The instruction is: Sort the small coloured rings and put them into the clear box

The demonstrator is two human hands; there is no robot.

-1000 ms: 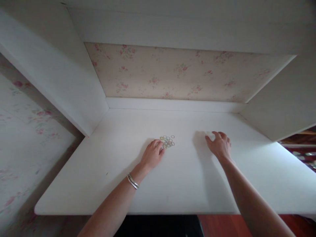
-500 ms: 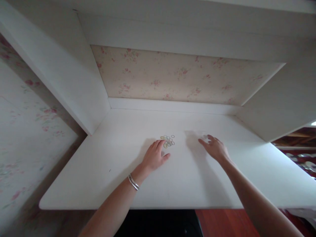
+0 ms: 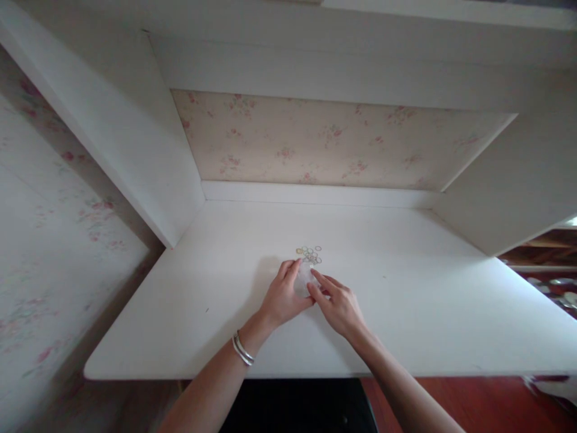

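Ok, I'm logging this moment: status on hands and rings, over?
Left hand, right hand: both holding translucent item. Thin rings clustered on desk, just beyond it. Fingers partly hide item.

Floral wallpaper (image 3: 283, 138), seemingly wooden floor (image 3: 491, 404)

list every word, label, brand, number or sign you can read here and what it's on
None: no readable text anywhere in view.
Translucent item at the fingers of the left hand and right hand: no lettering made out.
Small rings: too small to tell.
Things at the far right edge: too blurred to tell.
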